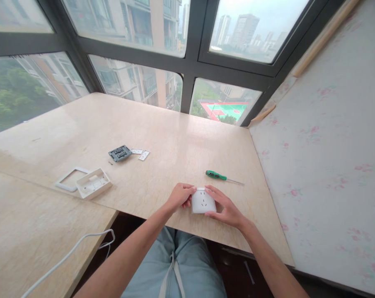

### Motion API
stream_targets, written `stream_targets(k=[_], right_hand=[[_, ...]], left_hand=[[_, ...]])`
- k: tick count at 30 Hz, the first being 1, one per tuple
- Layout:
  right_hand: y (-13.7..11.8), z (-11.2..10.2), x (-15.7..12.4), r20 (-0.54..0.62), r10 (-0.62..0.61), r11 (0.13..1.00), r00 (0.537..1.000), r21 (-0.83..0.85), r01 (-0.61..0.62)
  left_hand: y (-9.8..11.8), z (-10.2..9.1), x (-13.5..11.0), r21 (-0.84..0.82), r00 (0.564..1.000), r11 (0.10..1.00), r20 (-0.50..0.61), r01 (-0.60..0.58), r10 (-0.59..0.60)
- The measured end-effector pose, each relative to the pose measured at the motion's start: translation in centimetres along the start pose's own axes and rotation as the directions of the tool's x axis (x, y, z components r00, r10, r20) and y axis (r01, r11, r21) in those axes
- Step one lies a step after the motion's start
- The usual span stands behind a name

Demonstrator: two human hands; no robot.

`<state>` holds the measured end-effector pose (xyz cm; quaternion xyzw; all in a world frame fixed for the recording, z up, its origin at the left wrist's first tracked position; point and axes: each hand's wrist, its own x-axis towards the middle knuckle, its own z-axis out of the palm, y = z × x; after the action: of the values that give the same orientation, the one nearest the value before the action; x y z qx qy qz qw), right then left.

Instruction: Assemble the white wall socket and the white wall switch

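A white wall socket (202, 201) with a five-hole face is between my two hands near the table's front edge. At its upper left corner, my left hand (181, 196) pinches the edge between thumb and curled fingers. My right hand (225, 207) grips the right side, fingers on the top edge and thumb at the lower right corner. The back of the socket is hidden. Just beyond it lies a screwdriver (216, 175) with a green and black handle, its shaft pointing right.
To the left lie a white back box (93, 184), a white frame (66, 187), a dark grey plate (120, 153), small white pieces (144, 155) and a screw (110, 163). A white cable (78, 241) crosses the lower left tabletop. A papered wall (324, 157) bounds the right.
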<state>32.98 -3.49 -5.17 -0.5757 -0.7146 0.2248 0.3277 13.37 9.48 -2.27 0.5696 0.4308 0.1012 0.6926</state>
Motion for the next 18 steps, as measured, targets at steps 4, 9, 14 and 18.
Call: stream_targets(k=[4, 9, 14, 18], right_hand=[[-0.12, -0.05, 0.07, 0.001, 0.007, 1.000, 1.000, -0.001, -0.007], [-0.20, 0.04, -0.05, 0.011, 0.016, 1.000, 1.000, -0.011, -0.016], [0.05, 0.34, -0.10, -0.007, 0.000, 1.000, 1.000, -0.022, 0.000], [0.38, 0.47, 0.34, -0.032, -0.029, 0.999, 0.999, -0.041, 0.028]], left_hand=[[0.20, 0.07, -0.03, 0.015, 1.000, 1.000, -0.008, -0.015, 0.015], [0.19, 0.21, -0.09, 0.031, 0.999, 0.999, -0.025, -0.035, 0.036], [-0.18, 0.52, 0.08, 0.048, 0.998, 0.998, -0.039, -0.048, 0.050], [-0.55, 0.77, 0.36, 0.070, 0.992, 0.994, -0.087, -0.087, 0.093]])
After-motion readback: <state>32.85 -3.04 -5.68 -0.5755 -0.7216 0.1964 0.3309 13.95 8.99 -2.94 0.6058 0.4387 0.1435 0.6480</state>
